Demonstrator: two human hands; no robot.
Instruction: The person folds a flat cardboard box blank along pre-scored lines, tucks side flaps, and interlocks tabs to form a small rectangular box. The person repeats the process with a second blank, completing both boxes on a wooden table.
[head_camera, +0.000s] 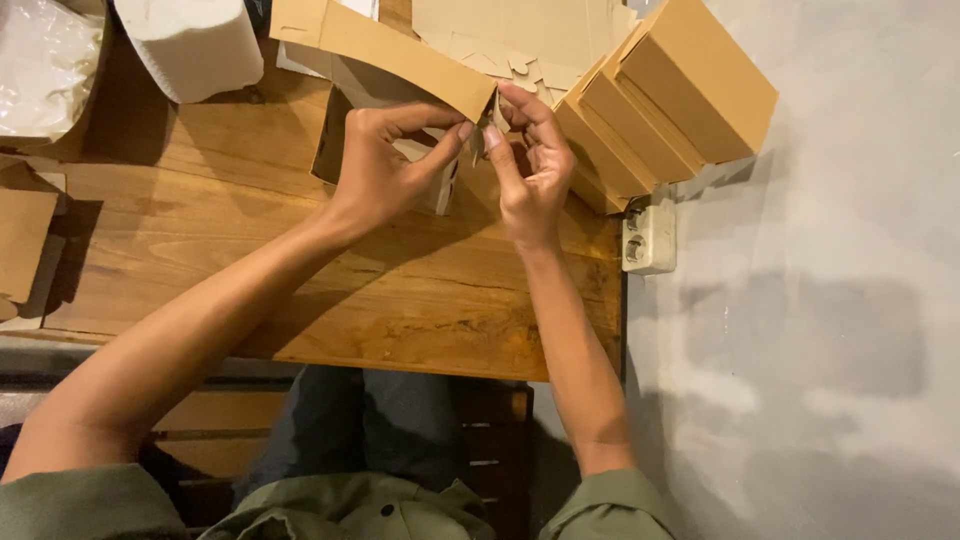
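Above the wooden bench (300, 270), left hand (385, 165) and right hand (530, 165) both pinch the half-folded cardboard box (400, 55) corner between fingers (445, 140), finished boxes (665, 95) just right.

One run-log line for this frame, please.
left hand: pinching cardboard box flap | right hand: on same flap | finished boxes: stacked right

A partly folded cardboard box (400, 75) of plain brown card is held up over the wooden desk (300, 270), tilted, not yet closed. Its long top flap runs as a flat strip from upper left down to a corner at the right, where a small tab (497, 112) sticks out. Below the strip, a paler inner wall and a dark open side show.
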